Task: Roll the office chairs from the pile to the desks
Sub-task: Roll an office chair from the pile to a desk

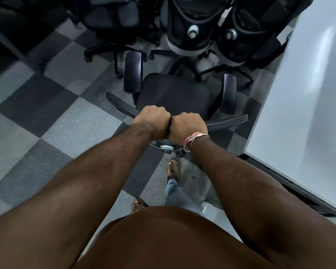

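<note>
Nearest the camera is the person's brown shirt front (163,239), with both bare forearms extending forward over it. The left hand (152,121) and the right hand (190,125) sit side by side, knuckles touching, each clenched around the top edge of the backrest (227,121) of one black office chair (175,94). The right wrist carries a thread bracelet (192,139). The chair lies directly ahead of the hands: its seat extends forward from the grip, flanked by two armrests, one on the left (133,71) and one on the right (228,93). Two sandalled feet are visible under the arms, one (172,168) just behind the chair base and one (138,204) further back. The right edge of travel is bounded by a white desk (306,94) whose corner lies close to the right end of the backrest. Ahead, the pile of chairs (202,32) closes off the path; at least three further chairs can be counted there, two with silver hubs facing the camera, and their star bases reach to just beyond the held chair's seat. Open room lies to the left, across the grey and dark checkered carpet tiles (47,113). A dark desk edge (6,45) crosses the upper left corner.
</note>
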`<state>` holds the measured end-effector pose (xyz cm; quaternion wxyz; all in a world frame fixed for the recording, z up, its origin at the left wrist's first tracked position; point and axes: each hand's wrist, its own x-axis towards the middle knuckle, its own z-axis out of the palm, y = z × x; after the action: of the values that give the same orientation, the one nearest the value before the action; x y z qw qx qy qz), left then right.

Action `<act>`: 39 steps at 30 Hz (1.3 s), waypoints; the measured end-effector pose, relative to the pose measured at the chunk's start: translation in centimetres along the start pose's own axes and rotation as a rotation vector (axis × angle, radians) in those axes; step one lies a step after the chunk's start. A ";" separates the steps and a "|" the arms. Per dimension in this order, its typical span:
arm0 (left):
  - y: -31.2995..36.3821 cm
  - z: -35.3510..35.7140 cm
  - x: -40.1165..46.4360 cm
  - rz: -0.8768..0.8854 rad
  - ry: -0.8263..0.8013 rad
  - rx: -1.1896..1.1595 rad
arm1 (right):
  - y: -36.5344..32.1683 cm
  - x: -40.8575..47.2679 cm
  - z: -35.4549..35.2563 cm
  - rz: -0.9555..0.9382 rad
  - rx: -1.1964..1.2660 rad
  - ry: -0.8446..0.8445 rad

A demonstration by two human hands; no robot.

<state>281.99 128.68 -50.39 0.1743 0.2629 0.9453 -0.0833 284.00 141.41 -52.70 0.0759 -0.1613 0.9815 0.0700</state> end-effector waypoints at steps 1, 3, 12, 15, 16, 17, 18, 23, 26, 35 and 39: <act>-0.4 0.4 -0.9 -0.021 0.003 -0.004 | -0.8 0.0 -0.2 -0.024 -0.005 0.005; -1.3 1.3 -2.3 -0.072 -0.002 -0.023 | -2.3 0.3 -0.3 -0.077 -0.004 0.018; -4.9 4.2 -8.7 -0.343 -0.019 -0.126 | -9.2 1.9 -0.6 -0.347 -0.039 0.054; -5.2 4.7 -9.7 -0.389 -0.021 -0.138 | -10.1 2.0 -0.6 -0.396 -0.037 0.059; -5.2 5.2 -10.5 -0.430 -0.017 -0.153 | -10.9 2.1 -0.7 -0.441 -0.046 0.064; -5.2 5.4 -11.0 -0.453 -0.006 -0.157 | -11.2 2.3 -0.8 -0.469 -0.051 0.069; -5.4 5.6 -11.5 -0.481 -0.002 -0.166 | -11.7 2.4 -1.0 -0.497 -0.057 0.068; -5.7 7.5 -14.7 -0.636 -0.010 -0.226 | -14.9 2.6 -1.5 -0.677 -0.105 0.069; -5.8 8.2 -16.6 -0.711 -0.023 -0.262 | -16.9 2.7 -1.6 -0.780 -0.118 0.074; -5.7 10.3 -22.5 -0.980 -0.054 -0.373 | -22.9 1.8 -2.0 -1.054 -0.168 0.124; -4.9 11.0 -25.1 -1.094 -0.082 -0.425 | -25.6 0.9 -2.1 -1.176 -0.186 0.123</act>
<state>302.66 110.04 -50.85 0.1915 -0.3072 0.9320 0.0200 291.28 116.81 -53.65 0.0303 -0.6873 0.7198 0.0924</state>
